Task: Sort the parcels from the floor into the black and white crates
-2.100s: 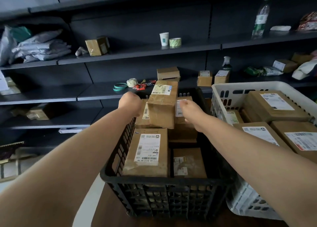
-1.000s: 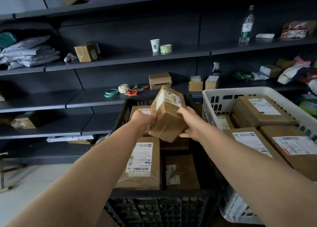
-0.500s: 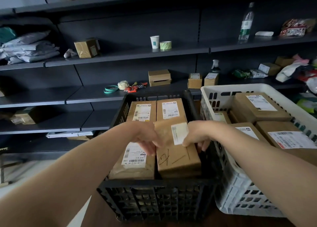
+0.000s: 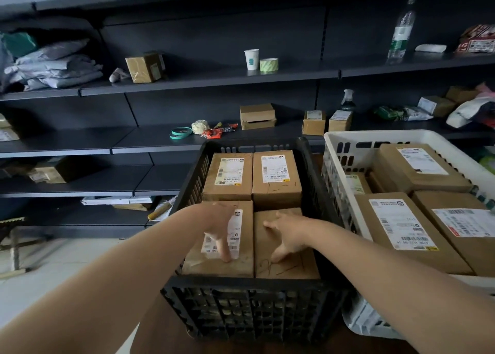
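In the black crate [image 4: 249, 284], the left hand [image 4: 218, 228] presses straight fingers on the near-left parcel [image 4: 211, 266], gripping nothing, while the right hand [image 4: 288, 233] lies spread and flat on the near-right parcel [image 4: 292, 266], whose long axis runs away from the person.

The parcel [image 4: 292, 269] that both hands were holding above the black crate [image 4: 249, 282] is now lying flat in its near right corner. The left hand [image 4: 219, 228] is resting on the near left parcel [image 4: 203, 265], the right hand [image 4: 288, 233] lying spread on the moved one.
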The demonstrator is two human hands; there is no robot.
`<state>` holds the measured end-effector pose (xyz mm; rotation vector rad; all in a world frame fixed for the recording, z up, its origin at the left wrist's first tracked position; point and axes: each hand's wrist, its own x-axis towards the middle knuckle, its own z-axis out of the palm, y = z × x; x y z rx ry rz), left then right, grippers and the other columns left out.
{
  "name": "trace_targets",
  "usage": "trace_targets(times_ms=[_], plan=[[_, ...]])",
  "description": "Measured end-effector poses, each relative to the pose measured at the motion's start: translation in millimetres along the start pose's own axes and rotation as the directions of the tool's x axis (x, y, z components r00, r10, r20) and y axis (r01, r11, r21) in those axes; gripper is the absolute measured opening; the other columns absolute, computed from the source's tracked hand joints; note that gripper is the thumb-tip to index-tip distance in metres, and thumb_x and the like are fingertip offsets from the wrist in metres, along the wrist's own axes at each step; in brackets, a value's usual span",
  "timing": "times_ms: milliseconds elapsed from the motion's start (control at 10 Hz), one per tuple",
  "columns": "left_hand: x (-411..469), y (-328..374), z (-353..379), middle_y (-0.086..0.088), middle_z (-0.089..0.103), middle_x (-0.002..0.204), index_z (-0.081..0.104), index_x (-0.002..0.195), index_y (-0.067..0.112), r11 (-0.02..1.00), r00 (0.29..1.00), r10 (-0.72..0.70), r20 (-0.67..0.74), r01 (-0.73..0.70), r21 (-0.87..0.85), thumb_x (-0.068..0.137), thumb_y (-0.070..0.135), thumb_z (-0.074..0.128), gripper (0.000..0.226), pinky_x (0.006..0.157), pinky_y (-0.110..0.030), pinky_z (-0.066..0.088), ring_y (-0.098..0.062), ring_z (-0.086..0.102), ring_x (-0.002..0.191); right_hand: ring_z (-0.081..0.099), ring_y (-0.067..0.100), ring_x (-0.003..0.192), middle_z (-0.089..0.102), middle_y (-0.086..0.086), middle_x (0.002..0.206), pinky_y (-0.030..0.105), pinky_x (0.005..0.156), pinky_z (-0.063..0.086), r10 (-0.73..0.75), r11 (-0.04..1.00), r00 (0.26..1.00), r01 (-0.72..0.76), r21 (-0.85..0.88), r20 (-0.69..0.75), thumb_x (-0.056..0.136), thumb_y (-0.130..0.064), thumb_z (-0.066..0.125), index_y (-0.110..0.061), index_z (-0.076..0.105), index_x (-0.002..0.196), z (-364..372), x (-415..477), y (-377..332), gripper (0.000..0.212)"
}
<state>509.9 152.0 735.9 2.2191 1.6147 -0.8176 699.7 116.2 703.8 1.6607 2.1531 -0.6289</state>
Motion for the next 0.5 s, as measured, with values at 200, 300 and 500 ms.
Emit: trace_targets(times_ms=[200,300,500], plan=[[0,-5,2,-0.003,0.025,0.161,0.012,0.157,0.023,1.0,1.0,0.014,-0.019,-0.014,-0.01,0.053,0.054,0.09,0.134,0.118,-0.051,0.028,-0.031,0.025,0.146,-0.003,0.03,0.151,-0.004,0.007,0.165,0.047,0.122,0.014,0.082,0.985,0.993,-0.069,0.161,-0.079,0.081,-0.05,0.072,-0.026,0.014,0.156,-3,9,8,0.099],[-2,-5,-3,-0.005,0.033,0.157,0.017,0.156,0.021,0.996,1.0,0.029,0.003,-0.029,-0.086,0.059,0.05,0.089,0.124,0.116,-0.051,0.031,-0.032,0.032,0.143,0.011,0.03,0.15,0.005,0.006,0.165,0.043,0.12,0.022,0.071,0.989,0.996,-0.065,0.133,-0.045,0.081,-0.046,0.074,-0.026,0.017,0.156,-6,7,3,0.097],[1,14,-11,-0.009,0.051,0.143,0.044,0.145,0.01,0.966,0.969,0.048,-0.243,-0.107,-0.234,0.095,0.021,0.061,0.054,0.105,-0.036,0.043,-0.026,0.049,0.129,0.054,0.024,0.124,0.048,0.004,0.146,0.035,0.096,0.049,0.099,0.97,0.962,-0.035,0.241,-0.256,0.089,-0.033,0.068,-0.024,0.042,0.146,-12,-1,-10,0.063]])
